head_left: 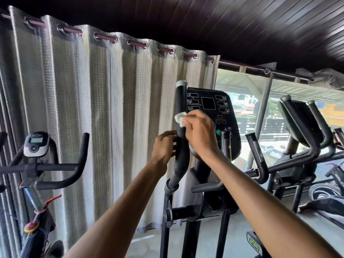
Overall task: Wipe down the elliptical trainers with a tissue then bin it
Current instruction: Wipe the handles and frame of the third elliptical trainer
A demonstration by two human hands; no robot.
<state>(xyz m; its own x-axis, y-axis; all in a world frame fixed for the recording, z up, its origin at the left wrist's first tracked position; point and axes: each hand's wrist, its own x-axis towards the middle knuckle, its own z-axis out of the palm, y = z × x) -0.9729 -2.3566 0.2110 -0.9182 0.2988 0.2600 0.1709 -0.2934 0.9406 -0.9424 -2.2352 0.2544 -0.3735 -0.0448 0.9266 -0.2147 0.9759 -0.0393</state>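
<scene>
Mid-wipe: right hand (200, 131) pinches tissue (180, 119) against handlebar (181, 107), left hand (164, 144) grips it just below; next we stroke up toward the cap (181, 83).

I see the handle (180, 101) just left of the console (208, 103), bike (55, 167) far left, curtain (111, 108) behind, second trainer (301, 120) right.

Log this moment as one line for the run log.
stage: wiping | right hand: holds tissue against elliptical handle | left hand: grips same handle lower down | binning: pending
</scene>
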